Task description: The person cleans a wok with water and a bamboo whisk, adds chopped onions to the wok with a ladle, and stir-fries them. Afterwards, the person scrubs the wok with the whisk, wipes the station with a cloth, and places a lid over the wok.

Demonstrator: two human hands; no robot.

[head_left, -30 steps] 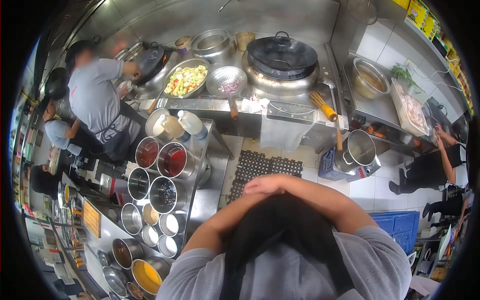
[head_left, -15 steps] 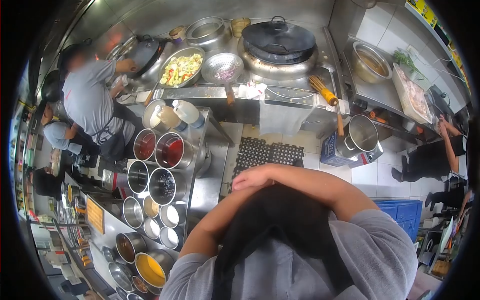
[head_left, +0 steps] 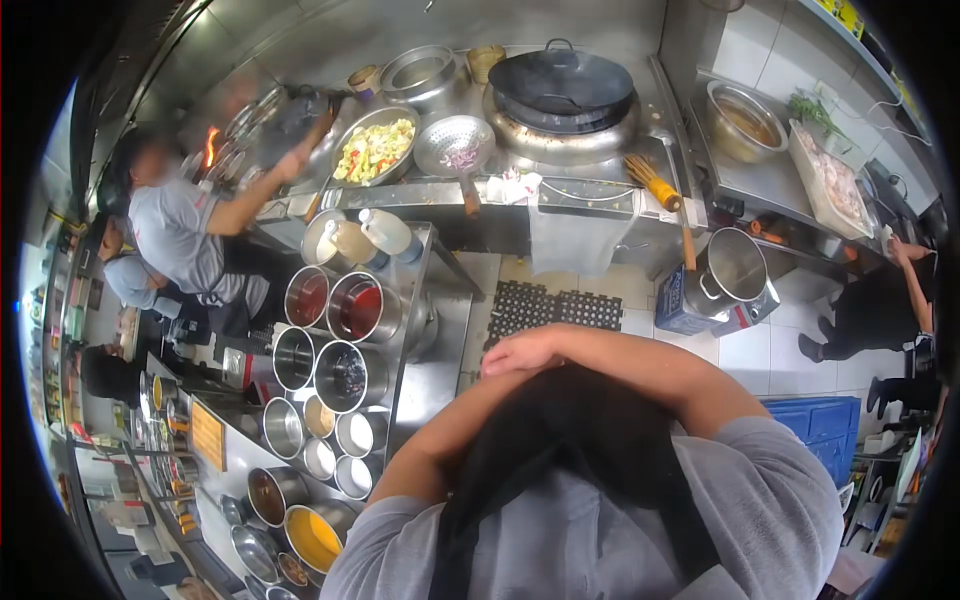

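Note:
My forearms are crossed in front of my black apron (head_left: 555,430). My right hand (head_left: 522,350) lies over my left forearm (head_left: 450,435), its fingers bent together around it. My left hand is hidden beneath the right arm. Neither visible forearm touches the cookware. Ahead on the steel range, a large black wok (head_left: 562,85) sits over a burner. A perforated strainer (head_left: 440,140) with sliced purple onion and a bowl of cut vegetables (head_left: 372,152) stand to its left. Closest on my left are metal pots of sauce, one red (head_left: 358,318), one dark (head_left: 345,375).
A person (head_left: 180,220) at the left works a blurred wok beside a flame (head_left: 211,147). A tall pot (head_left: 735,265) stands on a blue box at right. Black mats (head_left: 555,305) cover the floor ahead. Another person's arm (head_left: 912,270) shows far right.
The view has shifted slightly, so the surroundings sit further right. The person at left has stretched an arm towards the wok, and a flame has flared up. My arms stay crossed.

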